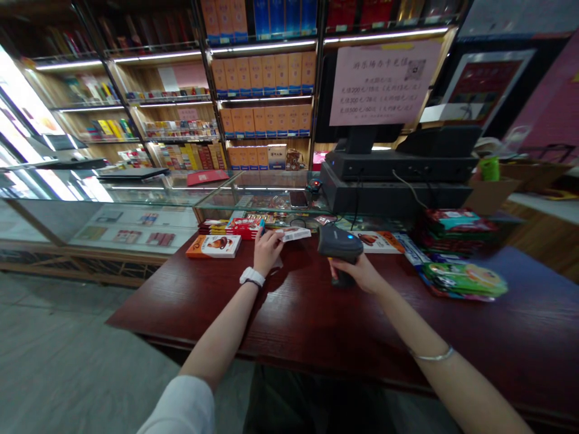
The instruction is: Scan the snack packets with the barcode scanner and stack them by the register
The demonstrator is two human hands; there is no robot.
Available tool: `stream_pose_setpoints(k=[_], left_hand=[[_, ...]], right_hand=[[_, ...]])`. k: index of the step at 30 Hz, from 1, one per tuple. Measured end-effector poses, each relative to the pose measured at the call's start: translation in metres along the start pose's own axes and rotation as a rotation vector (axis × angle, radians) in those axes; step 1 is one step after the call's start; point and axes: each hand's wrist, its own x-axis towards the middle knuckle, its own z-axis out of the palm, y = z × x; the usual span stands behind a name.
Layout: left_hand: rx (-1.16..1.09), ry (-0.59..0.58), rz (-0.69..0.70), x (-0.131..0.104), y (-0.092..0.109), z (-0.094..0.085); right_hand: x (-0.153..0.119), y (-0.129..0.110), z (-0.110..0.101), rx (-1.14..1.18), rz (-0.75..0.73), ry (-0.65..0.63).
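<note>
My left hand [268, 250], with a white watch at the wrist, grips a small white box [295, 233] by its left end, above the dark red table [181, 301]. A printed side of the box shows. To the right, my right hand [362, 271] is wrapped round the handle of a black barcode scanner [340, 243]; a blue light shines on its top and its head points left, towards the box. An orange and white box [214, 246] lies to the left of my left hand. Another orange and white box [377, 242] lies behind my right hand.
Red boxes [244, 225] sit near the table's back edge, before a glass display case [262, 181]. At the right are stacked dark red packets [452, 235] and green packets [465, 278]. A monitor with a pink sign [384, 84] stands behind. Shelves of boxes line the wall.
</note>
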Motion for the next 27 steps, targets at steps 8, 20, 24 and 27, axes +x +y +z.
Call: stream_pose_setpoints(k=[8,20,24,27], left_hand=[[-0.019,0.023,0.033,-0.001,-0.002,0.006],[-0.040,0.049,0.057,0.000,-0.004,0.007],[-0.042,0.044,0.056,0.000,-0.001,0.008],[-0.036,0.046,0.047,0.000,0.000,0.008]], right_hand=[[0.016,-0.014,-0.052,0.730,0.117,0.168],[-0.014,-0.015,-0.084,0.625,-0.159,-0.090],[-0.001,-0.030,-0.079,0.371,-0.093,0.247],[0.005,-0.028,-0.067,0.201,-0.060,0.265]])
